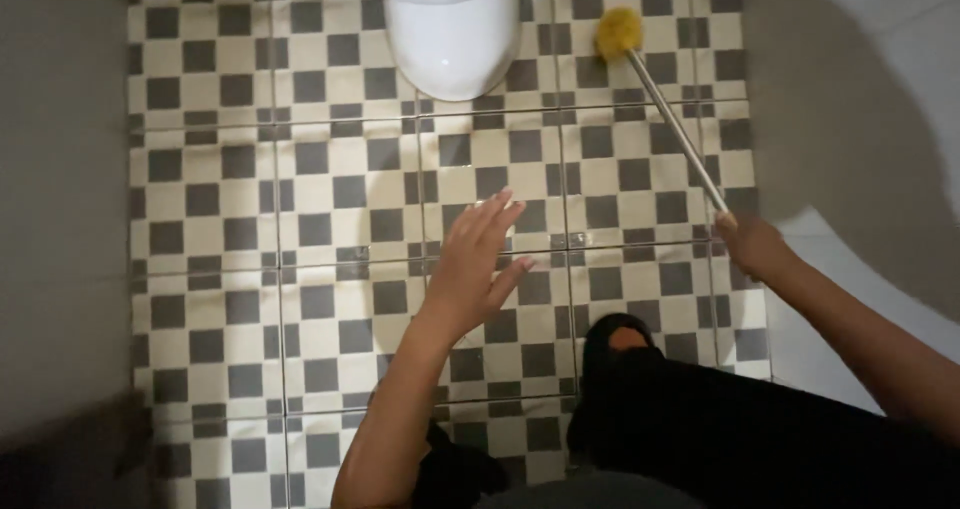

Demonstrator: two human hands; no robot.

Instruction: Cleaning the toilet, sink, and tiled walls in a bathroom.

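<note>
My right hand (752, 244) grips the end of a thin metal handle (675, 134) of a brush. Its yellow bristle head (618, 32) rests on the checkered floor tiles (250, 199), just right of the white toilet base (455, 44). My left hand (478, 264) hovers over the floor in the middle of the view, palm down, fingers spread, holding nothing. My foot in a black sandal (615, 339) stands on the tiles below the right hand.
Grey walls close the space on the left (60, 189) and right (850, 99). A pale curved surface (850, 299) shows at the lower right. Wet patches shine on the tiles near the left hand.
</note>
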